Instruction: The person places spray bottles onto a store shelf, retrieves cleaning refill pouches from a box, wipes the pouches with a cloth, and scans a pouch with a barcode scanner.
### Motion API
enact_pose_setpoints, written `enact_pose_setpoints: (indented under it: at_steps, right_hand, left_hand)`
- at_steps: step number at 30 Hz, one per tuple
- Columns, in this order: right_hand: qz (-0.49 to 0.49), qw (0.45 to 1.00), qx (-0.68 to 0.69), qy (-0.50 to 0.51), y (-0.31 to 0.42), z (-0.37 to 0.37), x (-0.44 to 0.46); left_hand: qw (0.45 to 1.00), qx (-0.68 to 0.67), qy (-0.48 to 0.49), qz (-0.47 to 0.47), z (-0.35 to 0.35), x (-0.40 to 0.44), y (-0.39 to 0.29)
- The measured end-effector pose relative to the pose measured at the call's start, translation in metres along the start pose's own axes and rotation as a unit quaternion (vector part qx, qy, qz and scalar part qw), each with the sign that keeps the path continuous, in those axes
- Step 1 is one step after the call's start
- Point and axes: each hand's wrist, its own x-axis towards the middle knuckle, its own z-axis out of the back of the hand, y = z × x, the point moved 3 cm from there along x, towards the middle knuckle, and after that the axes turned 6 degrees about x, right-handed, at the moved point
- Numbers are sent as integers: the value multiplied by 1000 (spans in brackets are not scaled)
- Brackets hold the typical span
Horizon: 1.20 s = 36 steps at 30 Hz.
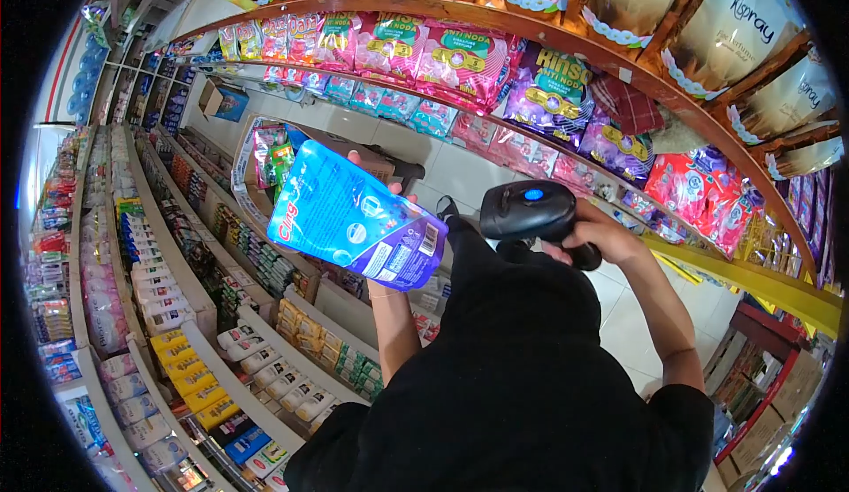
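A blue and purple refill pouch (354,218) is held up in my left hand (382,182), whose fingertips show along the pouch's upper edge while the rest of the hand is behind it. The pouch's barcode faces up near its right end. My right hand (601,234) grips a black handheld scanner (529,211) by its handle. The scanner's head, with a blue oval on top, lies to the right of the pouch and apart from it.
Shelves of small packets (190,368) fill the left side. Detergent bags (548,98) line a shelf ahead, with large pouches (725,27) above. An open carton (250,169) of packets stands on the tiled floor behind the pouch. A red crate (769,333) is at the right.
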Motion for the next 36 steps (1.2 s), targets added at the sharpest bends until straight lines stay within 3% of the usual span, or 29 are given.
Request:
enact_pose_setpoints:
  at_steps: [10,14,16,18,19,20,22,25,28,29,32,33,34,35,36]
  right_hand:
    - [-27,995,89,33,7,-19,-24]
    - [-36,993,113,-14,1,4,-16]
    - [-17,995,42,-93,-1,24,-8]
    - [-13,981,-130,-141,-6,52,8]
    - [62,934,-295,-193,-5,67,15]
    - [135,850,-449,-239,-4,79,25]
    - [218,766,-519,-309,-14,111,52]
    - [213,646,-641,-354,-20,161,85]
    - [86,532,-766,-352,-36,202,104]
    - [97,496,-778,-372,-43,204,106]
    - [194,550,-677,-449,-51,146,89]
    - [244,680,-582,-373,-61,128,82]
    - [286,786,-469,-285,-71,109,74]
    - [246,898,-294,-215,-63,67,54]
    - [194,966,-105,-136,-53,24,32]
  left_hand:
    - [998,-31,-53,14,-6,7,10]
    - [998,15,-51,22,-4,8,9]
    - [998,12,-56,24,-7,12,16]
    - [997,4,-65,33,-11,16,23]
    - [997,-1,-72,41,-13,17,29]
    - [996,-7,-80,49,-15,18,34]
    - [993,-20,-98,69,-20,20,44]
    - [986,-41,-127,99,-19,23,61]
    - [980,-47,-153,116,-17,23,76]
    - [979,-47,-159,119,-15,23,81]
    - [983,-11,-152,104,-6,22,93]
    - [977,-8,-184,112,5,15,97]
    - [981,85,-120,124,15,13,98]
    - [952,186,-216,115,10,18,105]
    - [903,283,-306,104,-7,23,113]
